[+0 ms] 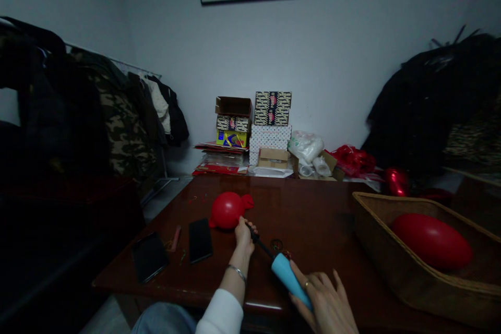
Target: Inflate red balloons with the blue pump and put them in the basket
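A partly filled red balloon (227, 211) is over the table, with small uninflated bulges at its side. My left hand (245, 233) is closed around the balloon's neck, where the black nozzle end of a hand pump meets it; the exact joint is hidden by the fingers. The balloon pump (288, 277) has a light blue barrel and slants toward my lower right. Its near end lies between the thumb and index finger of my right hand (324, 295), whose other fingers stretch out loosely.
On the brown table (313, 219) lie two dark phones or tablets (200, 240), a small pinkish strip (176, 238) and some rubber bands (276, 245). At right, a wicker basket (376, 250) holds a larger red balloon (432, 240). Boxes (270, 138) are stacked at the back.
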Motion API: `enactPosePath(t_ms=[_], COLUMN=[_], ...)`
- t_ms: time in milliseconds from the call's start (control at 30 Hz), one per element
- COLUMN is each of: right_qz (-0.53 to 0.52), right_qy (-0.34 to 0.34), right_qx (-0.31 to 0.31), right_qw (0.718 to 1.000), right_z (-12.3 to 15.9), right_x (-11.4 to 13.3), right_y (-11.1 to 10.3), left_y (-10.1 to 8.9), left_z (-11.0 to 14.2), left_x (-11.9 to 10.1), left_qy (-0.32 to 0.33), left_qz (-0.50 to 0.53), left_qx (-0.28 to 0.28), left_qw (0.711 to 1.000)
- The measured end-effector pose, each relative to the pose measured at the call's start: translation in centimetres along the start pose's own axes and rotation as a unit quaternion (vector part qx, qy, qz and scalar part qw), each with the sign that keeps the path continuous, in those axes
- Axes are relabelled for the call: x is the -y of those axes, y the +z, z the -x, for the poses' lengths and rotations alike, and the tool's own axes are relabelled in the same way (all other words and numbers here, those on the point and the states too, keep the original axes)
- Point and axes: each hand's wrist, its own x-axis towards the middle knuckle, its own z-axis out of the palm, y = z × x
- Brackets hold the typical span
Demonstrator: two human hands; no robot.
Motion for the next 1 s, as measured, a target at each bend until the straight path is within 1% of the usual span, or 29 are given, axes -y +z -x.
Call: enactPosePath(t_ms=[67,167,267,367,567,700,800,1000], right_qz=[0.002,0.018,0.029,0.031,0.025,0.027,0.019,-0.004], right_qy=[0.016,0.021,0.022,0.024,0.028,0.022,0.008,-0.014], right_qx=[0.011,0.021,0.027,0.033,0.033,0.027,0.025,0.019], right_qw=[1.000,0.999,0.999,0.999,0.999,0.999,0.999,1.000], right_z=[-0.9,-2.5,-3.8,-4.4,-4.1,-3.6,-2.9,-0.8], right_x=[1.1,2.3,3.1,3.5,4.0,3.8,3.1,0.9], right_y=[-0.2,-0.3,-0.2,0.0,0.2,0.0,0.0,0.6], left_y=[0.2,0.5,0.6,0.5,0.4,0.6,0.4,-0.2], left_z=[0.5,1.1,1.2,1.1,0.7,0.6,0.3,-0.7], left_x=[0.4,1.1,1.4,1.3,0.5,0.2,-0.1,-1.1], left_qy=[-0.003,-0.009,-0.010,-0.012,-0.009,-0.008,-0.001,0.007], left_qz=[-0.003,-0.010,-0.020,-0.023,-0.029,-0.031,-0.029,-0.025], left_qx=[0.008,0.014,0.010,0.004,0.000,-0.003,-0.004,-0.013], left_qw=[1.000,1.000,1.000,1.000,1.000,0.999,1.000,1.000])
